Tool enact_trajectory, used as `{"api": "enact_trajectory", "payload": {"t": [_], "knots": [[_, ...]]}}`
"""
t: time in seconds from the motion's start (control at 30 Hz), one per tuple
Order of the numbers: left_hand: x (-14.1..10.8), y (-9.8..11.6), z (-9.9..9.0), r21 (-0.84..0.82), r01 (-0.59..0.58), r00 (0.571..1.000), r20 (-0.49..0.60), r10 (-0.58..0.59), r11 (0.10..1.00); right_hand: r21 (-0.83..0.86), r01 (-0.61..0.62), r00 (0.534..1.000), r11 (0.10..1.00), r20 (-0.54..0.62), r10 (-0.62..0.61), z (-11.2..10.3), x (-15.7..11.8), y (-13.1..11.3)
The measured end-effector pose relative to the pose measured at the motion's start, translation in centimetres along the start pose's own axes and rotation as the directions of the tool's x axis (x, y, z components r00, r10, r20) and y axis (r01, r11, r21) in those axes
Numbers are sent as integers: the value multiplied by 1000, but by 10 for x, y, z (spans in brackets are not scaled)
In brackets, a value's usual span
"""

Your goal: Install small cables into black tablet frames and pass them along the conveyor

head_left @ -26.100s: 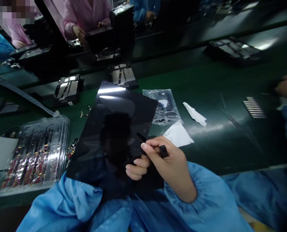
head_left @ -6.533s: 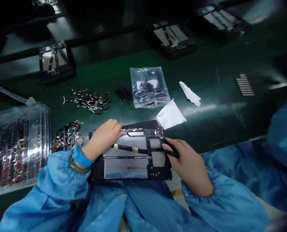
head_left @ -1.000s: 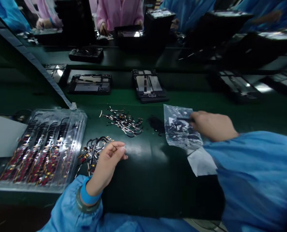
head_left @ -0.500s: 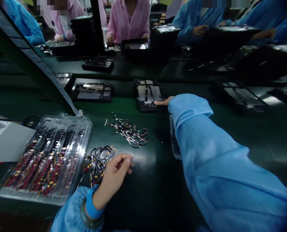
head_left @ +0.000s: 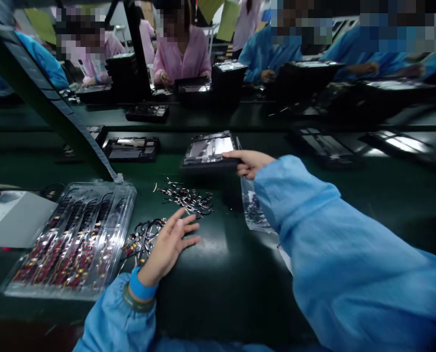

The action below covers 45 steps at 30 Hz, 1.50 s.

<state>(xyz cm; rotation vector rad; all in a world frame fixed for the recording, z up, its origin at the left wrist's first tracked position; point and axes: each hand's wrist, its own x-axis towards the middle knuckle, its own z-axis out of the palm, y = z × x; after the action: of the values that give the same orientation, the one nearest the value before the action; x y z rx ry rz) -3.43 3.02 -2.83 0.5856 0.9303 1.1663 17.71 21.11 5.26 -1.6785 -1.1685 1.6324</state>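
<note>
While the right hand (head_left: 249, 164) grips the near right corner of an opened tablet (head_left: 212, 148), one digit lying on its upper face and the other fingers curled at its edge, the left hand (head_left: 170, 239) is open and holds nothing, its fingers spread over the worktop (head_left: 232, 288). Whether the tablet is lifted or rests on the surface cannot be told. Below the right wrist, partly hidden by the sleeve (head_left: 313, 220), a clear plastic bag (head_left: 254, 210) contains small black parts. Just beside the left hand lies a tangle of flex cables (head_left: 144, 237), and beyond its fingertips a looser heap of thin cables (head_left: 188, 198). Further left, a clear plastic tray (head_left: 128, 210) holds rows of cables with red, gold and black portions, near a pale box (head_left: 23, 220). The right arm stretches forward and inward across the worktop; the left forearm comes up from the lower edge, a blue wristband (head_left: 143, 286) around its wrist. Other opened tablets lie to the left (head_left: 131, 148) and right, and co-workers (head_left: 183, 54) in pink and blue sit across from them.
</note>
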Motion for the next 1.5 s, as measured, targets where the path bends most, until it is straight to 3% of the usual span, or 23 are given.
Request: {"api": "enact_trajectory", "payload": {"t": [0.13,0.23,0.3,0.37,0.43,0.5,0.6,0.7,0.83,1.07,1.23,1.4,1.5], "knots": [[-8,11,15,-119,-50,998,-52,44,992,81,-22,999,996,37,19,16,-84,46],[-16,10,23,73,-84,974,-205,98,994,21,100,992,995,76,-102,22,-133,92],[-23,11,18,232,-57,958,-260,118,971,-61,239,970,969,-20,-240,12,-150,121],[-30,18,4,359,2,973,-218,81,933,-76,343,904,936,-243,-351,-10,-158,147],[-35,31,-16,500,86,990,-142,-16,862,-21,424,791,905,-478,-382,-36,-160,170],[-36,43,-33,627,140,990,-62,-130,766,44,466,721,884,-597,-351,-57,-160,189],[-30,54,-42,807,89,945,118,-307,584,110,481,685,870,-666,-295,-70,-155,208],[-18,56,-32,890,-25,893,225,-389,455,138,503,675,853,-679,-288,-63,-144,217],[-2,54,-16,928,-106,891,248,-380,357,85,524,725,847,-567,-392,-50,-119,222],[17,42,-14,937,-288,888,338,-312,197,-76,534,644,842,-609,-463,-42,-85,227],[8,27,-5,878,-478,873,477,-101,20,-131,534,633,835,-592,-498,-40,-82,230],[1,14,3,845,-530,833,535,-140,74,-153,529,623,835,-598,-504,-40,-83,230],[2,9,2,846,-527,837,533,-120,83,-157,535,611,830,-607,-508,-39,-84,229]]}}
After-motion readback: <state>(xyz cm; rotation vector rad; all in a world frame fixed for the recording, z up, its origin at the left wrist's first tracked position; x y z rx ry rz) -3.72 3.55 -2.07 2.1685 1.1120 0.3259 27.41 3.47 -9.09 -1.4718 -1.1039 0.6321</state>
